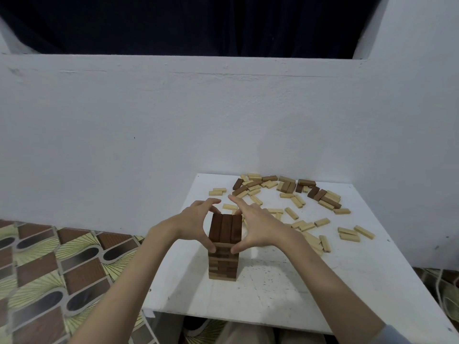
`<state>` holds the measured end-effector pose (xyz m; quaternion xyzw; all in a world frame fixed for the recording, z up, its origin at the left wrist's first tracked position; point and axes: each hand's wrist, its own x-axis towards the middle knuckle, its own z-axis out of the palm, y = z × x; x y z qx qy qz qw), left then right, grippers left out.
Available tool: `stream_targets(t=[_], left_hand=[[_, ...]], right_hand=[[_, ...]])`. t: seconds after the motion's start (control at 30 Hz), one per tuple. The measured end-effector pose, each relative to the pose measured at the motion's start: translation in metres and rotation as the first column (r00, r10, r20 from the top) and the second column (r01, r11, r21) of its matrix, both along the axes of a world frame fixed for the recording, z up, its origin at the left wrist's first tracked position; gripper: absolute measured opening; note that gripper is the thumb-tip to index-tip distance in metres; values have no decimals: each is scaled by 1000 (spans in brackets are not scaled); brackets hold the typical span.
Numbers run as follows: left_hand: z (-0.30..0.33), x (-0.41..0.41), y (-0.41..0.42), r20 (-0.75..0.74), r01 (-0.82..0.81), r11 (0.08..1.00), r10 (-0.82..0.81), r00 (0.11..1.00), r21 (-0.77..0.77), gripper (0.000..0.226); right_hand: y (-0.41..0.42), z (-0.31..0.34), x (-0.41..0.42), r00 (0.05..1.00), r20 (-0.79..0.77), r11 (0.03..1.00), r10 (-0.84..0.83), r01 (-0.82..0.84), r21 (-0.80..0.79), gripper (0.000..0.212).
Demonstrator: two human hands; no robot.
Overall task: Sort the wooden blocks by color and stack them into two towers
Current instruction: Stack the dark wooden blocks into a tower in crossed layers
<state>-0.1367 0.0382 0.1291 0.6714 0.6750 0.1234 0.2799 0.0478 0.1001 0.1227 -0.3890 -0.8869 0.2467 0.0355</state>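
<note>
Head view: one dark block tower (224, 247) stands near the front of the white table (323, 289), three dark blocks across its top. The left hand (196, 220) and right hand (255, 225) flank it, fingers spread, thumbs touching its near corners. Loose light and dark blocks (293, 194) lie scattered behind, too many to count.

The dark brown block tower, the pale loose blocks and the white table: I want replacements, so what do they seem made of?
Dark brown block tower: likely stained wood; matte, faint grain along the top blocks. Pale loose blocks: probably unfinished light wood; tan, dull, sharp-edged. White table: seemingly a painted board; flat white coat with dark specks and scuffs, core hidden.
</note>
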Motion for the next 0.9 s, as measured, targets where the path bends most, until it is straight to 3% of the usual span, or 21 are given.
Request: stream_targets(t=[0.73, 0.9], left_hand=[[-7, 8, 1, -26, -1, 997, 3, 1000, 81, 107], [-7, 6, 0, -1, 7, 997, -7, 1000, 75, 113]], right_hand=[[-13, 8, -7, 996, -69, 998, 50, -47, 49, 114], [-10, 6, -7, 997, -70, 999, 44, -43, 17, 122]])
